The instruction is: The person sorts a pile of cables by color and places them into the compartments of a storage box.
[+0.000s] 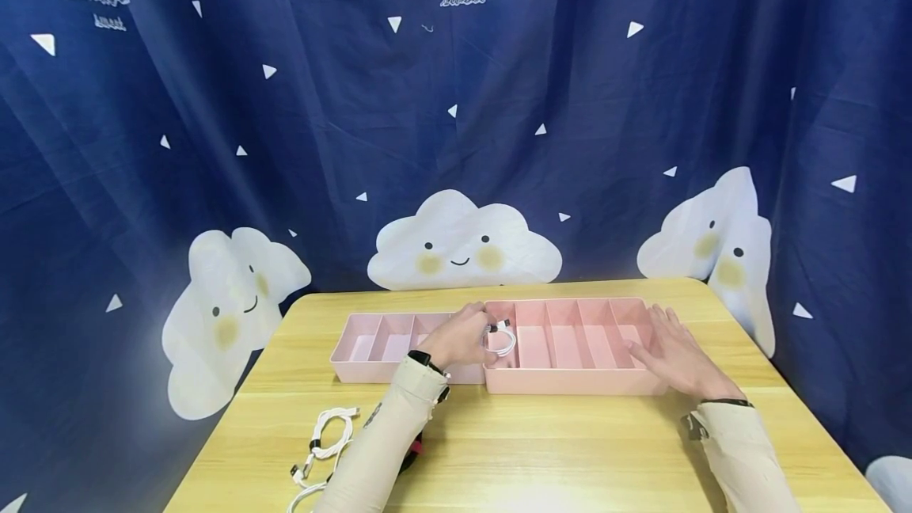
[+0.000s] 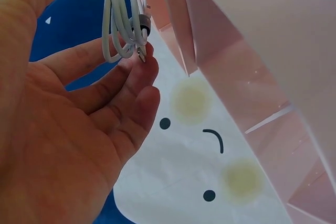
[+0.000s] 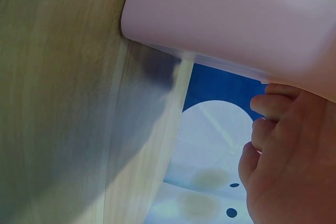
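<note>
Held cable: a coiled white cable (image 1: pixel 507 343) with a dark tie hangs from the left hand (image 1: pixel 459 337) at the leftmost compartment of the pink box (image 1: pixel 570 381); how far it dips inside, I cannot tell.
Left hand: pinching that cable; the left wrist view cuts off the pinch at its top edge, while the other fingers show loosely bent beneath.
Right hand: spread at the pink box's right end, thumb over the rim, fingers along the outside; the right wrist view leaves out the thumb, and how firmly it presses I cannot tell.
Lilac box: this divided box (image 1: pixel 366 373) stands just left of the pink one, its right-hand compartments mostly covered by the left hand.
Loose cables: white cables (image 1: pixel 347 423) lie near the table's left side, partly behind the left sleeve (image 1: pixel 378 450) and cut off below.
Dark item: something black and red (image 1: pixel 416 450) peeps out beside that sleeve, too hidden to name.
Table: wood-patterned (image 1: pixel 570 450), its near edge out of frame.
Curtain: dark blue (image 1: pixel 456 70), with clouds and triangles, behind the table; folds distort the right-hand cloud (image 1: pixel 684 236).
</note>
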A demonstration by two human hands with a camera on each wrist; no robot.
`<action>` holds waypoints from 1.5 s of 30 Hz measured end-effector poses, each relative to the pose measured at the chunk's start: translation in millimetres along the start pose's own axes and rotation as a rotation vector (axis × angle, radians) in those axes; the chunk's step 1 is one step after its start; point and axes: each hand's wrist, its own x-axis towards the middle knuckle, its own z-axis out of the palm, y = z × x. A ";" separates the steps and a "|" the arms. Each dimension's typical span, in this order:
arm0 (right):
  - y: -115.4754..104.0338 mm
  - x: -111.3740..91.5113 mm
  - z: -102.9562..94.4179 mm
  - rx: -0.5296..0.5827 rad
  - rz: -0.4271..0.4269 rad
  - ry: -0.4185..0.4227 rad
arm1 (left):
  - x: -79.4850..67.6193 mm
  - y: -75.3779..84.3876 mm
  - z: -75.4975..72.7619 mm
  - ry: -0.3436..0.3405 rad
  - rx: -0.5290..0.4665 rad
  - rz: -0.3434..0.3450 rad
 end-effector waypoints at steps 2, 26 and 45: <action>0.4 0.0 0.3 0.001 0.001 0.000 | 0.6 -0.2 0.8 -0.008 -0.003 -0.014; 1.8 -0.1 0.3 0.011 0.007 0.002 | 5.0 2.6 7.4 -0.023 0.020 -0.038; -0.9 -0.7 -0.8 0.014 -0.005 0.012 | 8.7 -0.2 13.1 -0.005 0.044 0.043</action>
